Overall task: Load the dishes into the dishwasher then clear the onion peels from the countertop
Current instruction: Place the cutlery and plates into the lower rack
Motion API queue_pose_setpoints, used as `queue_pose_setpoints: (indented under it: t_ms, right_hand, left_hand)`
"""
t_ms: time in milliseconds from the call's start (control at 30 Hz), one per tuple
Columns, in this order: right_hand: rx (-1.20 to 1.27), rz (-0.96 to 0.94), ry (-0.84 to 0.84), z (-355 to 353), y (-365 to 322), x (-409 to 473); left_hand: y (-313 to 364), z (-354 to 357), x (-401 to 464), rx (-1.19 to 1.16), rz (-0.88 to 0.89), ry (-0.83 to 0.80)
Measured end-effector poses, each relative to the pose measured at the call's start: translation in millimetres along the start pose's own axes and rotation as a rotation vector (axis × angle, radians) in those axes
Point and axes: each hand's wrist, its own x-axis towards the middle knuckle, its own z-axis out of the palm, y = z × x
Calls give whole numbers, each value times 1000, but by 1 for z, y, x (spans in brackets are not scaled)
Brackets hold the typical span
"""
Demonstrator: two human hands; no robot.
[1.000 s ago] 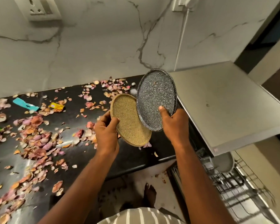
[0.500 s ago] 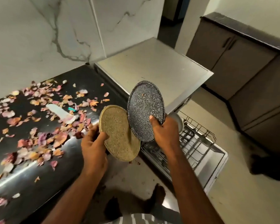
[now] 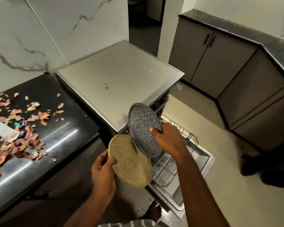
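My left hand (image 3: 103,176) grips a tan speckled plate (image 3: 129,163) by its left rim. My right hand (image 3: 169,141) grips a dark grey speckled plate (image 3: 141,126) by its right rim, thumb on its face. Both plates are tilted and overlap, held above the open dishwasher's door (image 3: 202,163) and its pulled-out wire rack (image 3: 167,174). Onion peels (image 3: 23,128) lie scattered over the black countertop (image 3: 59,138) at the left.
The dishwasher's steel top (image 3: 118,79) sits right of the countertop. A white dish (image 3: 2,130) lies among the peels. Brown cabinets (image 3: 220,63) line the right wall. My bare foot (image 3: 152,212) stands by the door. A dark shape (image 3: 269,169) lies on the floor at right.
The view has swung right from the countertop toward the dishwasher. Both hands have carried the two plates over the open door and rack, still gripping them.
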Motion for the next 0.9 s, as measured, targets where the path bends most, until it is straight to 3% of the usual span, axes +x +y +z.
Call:
queue_pose_setpoints:
  t_ms: [267,400,633,900]
  right_hand:
    - [121,224,-80,4,95,11]
    - [84,292,-89,20,126,26]
    - [2,395,-105,40,171,59]
    - [172,487,-48,90,245,116]
  left_hand:
    - [-37,52,2,127,-107,96]
    - [-62,75,28,161,-186,140]
    - [-111,118,86,286,-353,77]
    - [-196,115,166,346,-375,202]
